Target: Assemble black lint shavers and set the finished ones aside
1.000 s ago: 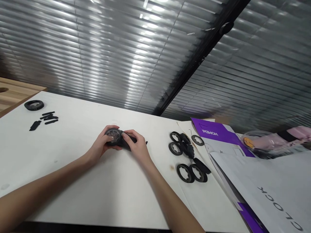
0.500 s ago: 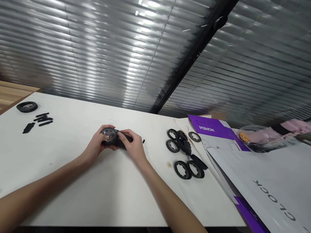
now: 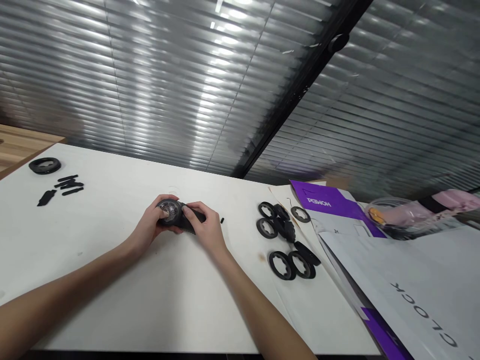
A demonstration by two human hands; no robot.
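Left hand [image 3: 152, 229] wraps the round end of a small black device [image 3: 179, 218]; thumb lies on its silver mesh face [image 3: 168, 210], fingers curled underneath. Closed grip, firm. Right hand [image 3: 205, 231] is curled over the device's dark body, fingertips pinching at the seam just beside the mesh. Both hands hold the one piece, low over the white table [image 3: 112, 280], near its middle; whether it rests on the surface I cannot tell.

Doing this well, as I judge it: the left hand is best as the anchor, the right doing the fine work at the seam. Thumb pressure on the mesh should be light, since thin mesh probably dents. Working close to the table means a slipped part drops only a little.

A tiny black bit [image 3: 222, 220] lies just beside the right hand; easy to knock away.

Further right, a cluster of black rings [image 3: 285, 245], some overlapping, near a purple-and-white box [image 3: 330, 205] and large white sheets [image 3: 412, 280]. That side is crowded.

Far left, well apart: one black ring [image 3: 45, 165] and a few short black strips [image 3: 62, 187] near the table's corner, by a wooden surface [image 3: 18, 145].

Open room lies between the hands and the left parts, and toward the near edge, where the forearms cross it. Blinds [image 3: 187, 75] close off the back.
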